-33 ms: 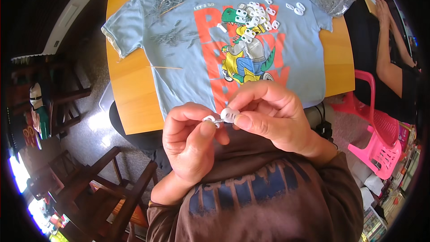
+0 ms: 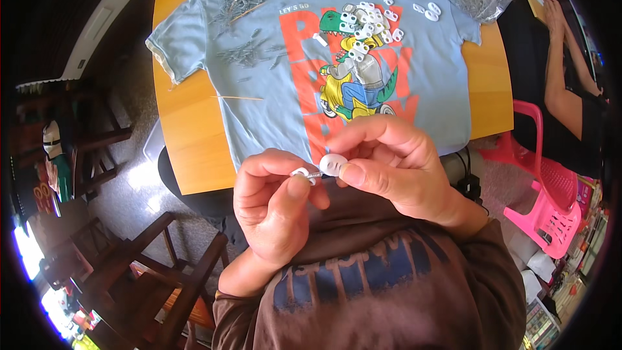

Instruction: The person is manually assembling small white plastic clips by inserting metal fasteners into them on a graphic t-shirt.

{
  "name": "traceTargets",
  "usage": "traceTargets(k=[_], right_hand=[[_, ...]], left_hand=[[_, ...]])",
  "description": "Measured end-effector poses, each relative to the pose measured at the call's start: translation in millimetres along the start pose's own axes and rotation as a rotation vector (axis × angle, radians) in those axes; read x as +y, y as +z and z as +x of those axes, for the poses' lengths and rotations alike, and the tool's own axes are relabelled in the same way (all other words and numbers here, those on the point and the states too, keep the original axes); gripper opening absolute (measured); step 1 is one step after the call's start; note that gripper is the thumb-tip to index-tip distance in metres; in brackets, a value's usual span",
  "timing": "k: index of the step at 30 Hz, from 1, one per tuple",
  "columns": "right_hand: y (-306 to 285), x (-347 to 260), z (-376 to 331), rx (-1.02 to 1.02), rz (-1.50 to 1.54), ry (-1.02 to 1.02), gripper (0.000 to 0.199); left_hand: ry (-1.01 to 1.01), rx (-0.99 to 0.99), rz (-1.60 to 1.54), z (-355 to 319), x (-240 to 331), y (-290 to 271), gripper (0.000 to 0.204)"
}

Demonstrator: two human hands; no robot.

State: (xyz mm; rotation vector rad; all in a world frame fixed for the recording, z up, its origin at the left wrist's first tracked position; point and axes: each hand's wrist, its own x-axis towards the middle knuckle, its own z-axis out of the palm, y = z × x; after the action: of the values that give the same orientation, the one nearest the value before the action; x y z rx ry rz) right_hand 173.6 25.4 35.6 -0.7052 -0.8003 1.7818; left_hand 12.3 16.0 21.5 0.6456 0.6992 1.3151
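A: Hands first: the left hand (image 2: 275, 210) pinches a small white ring piece (image 2: 300, 172), the right hand (image 2: 395, 165) closes thumb and forefinger on a white oval clip (image 2: 334, 164), a thin pin between them.

B: Beyond, at twelve o'clock?

A: A blue T-shirt (image 2: 259, 84) on the orange table (image 2: 188, 136), white clips piled (image 2: 366, 23) at one o'clock, grey pins (image 2: 243, 0) at eleven

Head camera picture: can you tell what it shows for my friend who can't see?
Two hands, the left hand and the right hand, pinch small white plastic pieces joined by a thin metal pin. Beyond them a light blue T-shirt with a dinosaur print lies on an orange wooden table, strewn with more pins and white pieces.
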Motion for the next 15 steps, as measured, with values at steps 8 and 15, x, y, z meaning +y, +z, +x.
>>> traceTargets(k=[8,15], right_hand=[[1.7,-3.0,-0.9,0.066,0.063,0.094,0.025],[6.2,3.6,-1.0,0.068,0.031,0.022,0.022]], left_hand=[[0.066,-0.014,0.141,-2.7,-1.3,2.7,0.011],[0.086,-0.008,0.171,-1.8,-3.3,2.3,0.011]])
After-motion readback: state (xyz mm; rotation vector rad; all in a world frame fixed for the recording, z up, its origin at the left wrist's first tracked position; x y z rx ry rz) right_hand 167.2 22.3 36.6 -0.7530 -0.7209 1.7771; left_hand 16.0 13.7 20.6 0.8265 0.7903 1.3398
